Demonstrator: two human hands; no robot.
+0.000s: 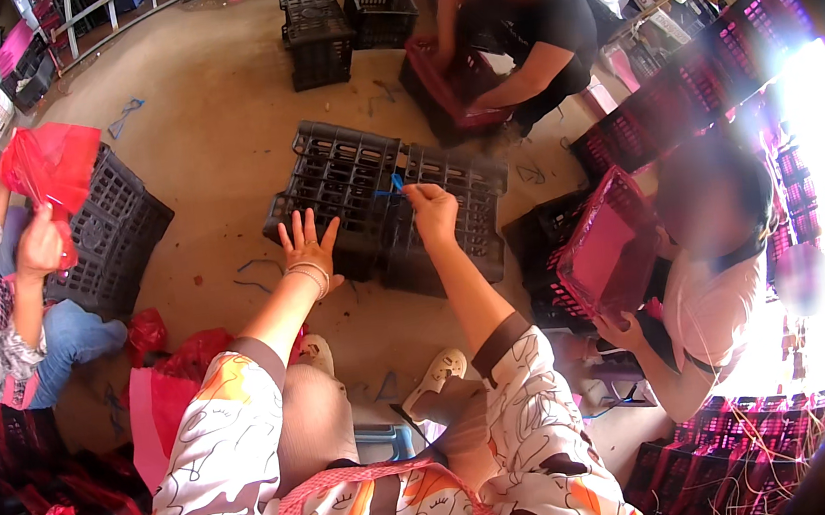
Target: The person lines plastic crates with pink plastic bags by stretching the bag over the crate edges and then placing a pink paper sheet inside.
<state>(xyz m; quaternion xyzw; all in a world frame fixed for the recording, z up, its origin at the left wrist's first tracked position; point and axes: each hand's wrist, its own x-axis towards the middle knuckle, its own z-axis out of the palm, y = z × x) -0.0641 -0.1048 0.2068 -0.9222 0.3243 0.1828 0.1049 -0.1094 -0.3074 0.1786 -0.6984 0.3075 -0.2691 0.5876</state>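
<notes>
Left hand (309,250) fingers spread on black crates (344,179) | right hand (431,210) pinching blue tie (396,186)

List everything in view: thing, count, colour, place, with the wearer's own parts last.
Middle crates: two, black, side by side on the floor ahead.
Blue tie: one, where the two crates meet.
Far crates: two, black, top centre.
Left crate: one, black, by the person at left.
Red bag: one, over the left crate.
Pink liner: one, in a crate held by the person at right.
Crate stacks: several, dark, right side.
Floor: tan, with loose ties scattered on it.
Other people: three, at left, top and right.
Sandals: two, white, near the lower middle.
Left hand: open, flat on the middle crates.
Right hand: pinching the blue tie.
</notes>
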